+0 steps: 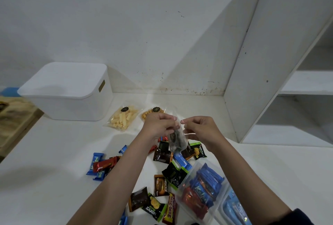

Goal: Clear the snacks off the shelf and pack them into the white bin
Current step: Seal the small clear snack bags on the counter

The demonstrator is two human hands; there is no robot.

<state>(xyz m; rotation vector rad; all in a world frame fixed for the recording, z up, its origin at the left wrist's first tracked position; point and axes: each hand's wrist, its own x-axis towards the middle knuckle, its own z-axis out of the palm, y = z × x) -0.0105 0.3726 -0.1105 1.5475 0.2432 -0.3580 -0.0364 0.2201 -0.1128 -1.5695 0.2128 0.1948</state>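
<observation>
My left hand (pixel 158 126) and my right hand (pixel 201 131) both pinch the top of a small clear plastic bag (pixel 177 139) with dark snacks inside, held above the white floor. Under it lie several loose snack packets (pixel 162 154), blue, red, brown, black and green. More packets (pixel 102 166) lie to the left and others (pixel 153 201) near my arms. The white bin (pixel 68 91) stands at the back left with its lid on. A clear bag of yellow sticks (pixel 123 118) and a bag of orange snacks (pixel 153 113) lie beside the bin.
A clear bag filled with blue and red bars (pixel 203 192) lies at the lower right, another clear bag (pixel 234 208) beside it. The white shelf unit (pixel 292 84) stands at the right with bare boards. A wooden board (pixel 14 115) lies at the far left. A white wall (pixel 144 35) is behind.
</observation>
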